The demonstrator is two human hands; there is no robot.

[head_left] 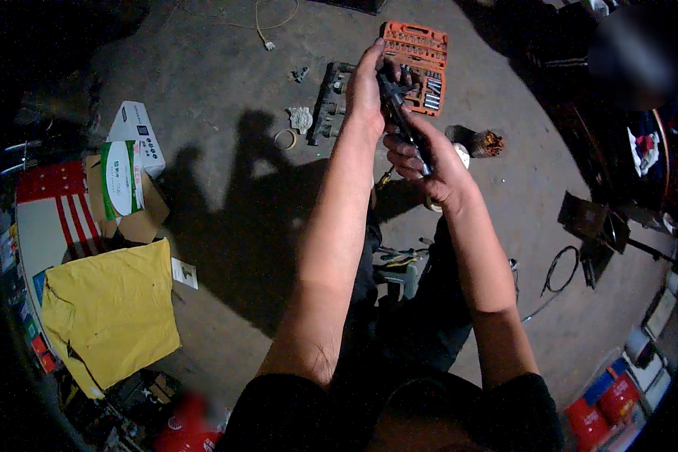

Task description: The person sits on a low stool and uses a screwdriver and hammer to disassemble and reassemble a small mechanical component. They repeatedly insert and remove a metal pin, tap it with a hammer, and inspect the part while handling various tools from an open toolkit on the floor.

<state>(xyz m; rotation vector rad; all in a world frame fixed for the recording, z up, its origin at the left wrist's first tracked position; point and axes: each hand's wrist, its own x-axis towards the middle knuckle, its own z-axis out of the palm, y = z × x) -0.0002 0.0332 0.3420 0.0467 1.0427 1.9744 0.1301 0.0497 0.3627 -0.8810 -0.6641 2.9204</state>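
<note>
Both of my arms reach forward over the floor. My left hand (pixel 364 96) is closed round the upper part of a dark, rod-shaped thing (pixel 393 101) with a shiny lower end; its exact kind cannot be made out. Lower down, my right hand (pixel 437 157) wraps its fingers round the same piece. Just beyond the hands lies an open orange socket set case (pixel 416 54) with rows of metal sockets, partly hidden by my fingers. A long dark machine part (pixel 325 105) rests on the floor left of my left hand.
A tan ring (pixel 285 139) and a crumpled pale piece (pixel 300 119) lie left of the machine part. A tin of small rusty pieces (pixel 490 144) stands to the right. Boxes (pixel 139 135) and a yellow package (pixel 117 313) are at left, a black cable (pixel 561 273) at right.
</note>
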